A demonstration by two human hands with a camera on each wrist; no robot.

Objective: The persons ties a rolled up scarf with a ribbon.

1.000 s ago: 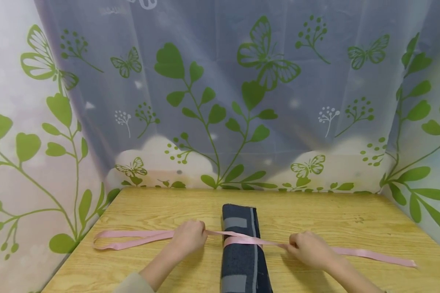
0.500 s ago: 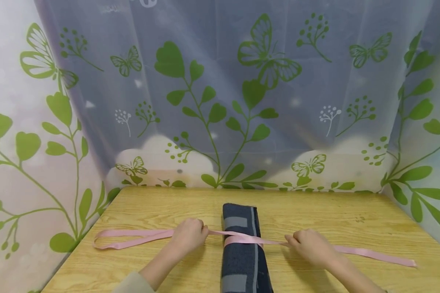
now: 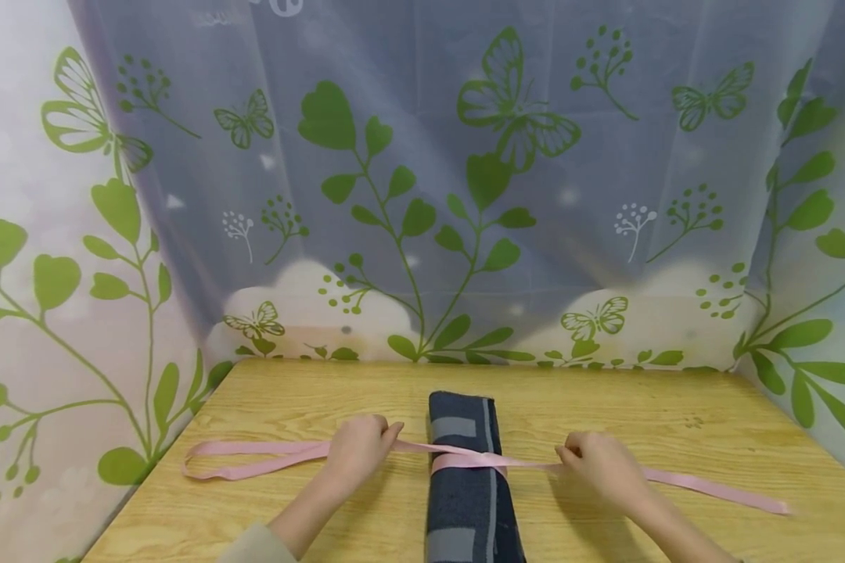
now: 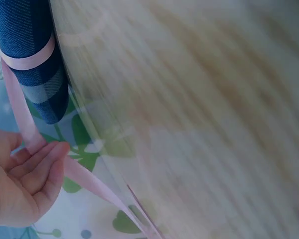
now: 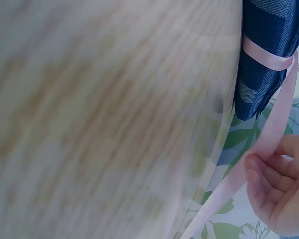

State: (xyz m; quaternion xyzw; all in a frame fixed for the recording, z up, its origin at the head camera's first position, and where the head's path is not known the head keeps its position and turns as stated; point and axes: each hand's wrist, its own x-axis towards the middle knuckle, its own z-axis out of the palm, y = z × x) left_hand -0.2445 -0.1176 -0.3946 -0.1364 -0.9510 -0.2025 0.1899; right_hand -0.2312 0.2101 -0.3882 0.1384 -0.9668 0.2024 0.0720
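Note:
A dark blue folded cloth [image 3: 458,500] with grey patches lies lengthwise in the middle of the table. A pink ribbon [image 3: 468,460] goes round it, its two strands crossing on top. On the left side, my left hand [image 3: 361,452] pinches one strand between thumb and curled fingers, as the left wrist view shows too. My right hand [image 3: 601,467] pinches the other strand to the right of the cloth. Both strands run nearly straight from the cloth to the hands. In the right wrist view the ribbon [image 5: 269,137] passes between thumb and fingertips.
The wooden table [image 3: 310,399] reaches back to a curtain [image 3: 422,195] printed with green leaves and butterflies. Past the left hand the ribbon lies in a long loop; past the right hand its loose end trails across the tabletop.
My right hand has shifted slightly right and up, drawing its strand along, and the loose right end has slid a little left. The left hand has moved slightly, still pinching the ribbon.

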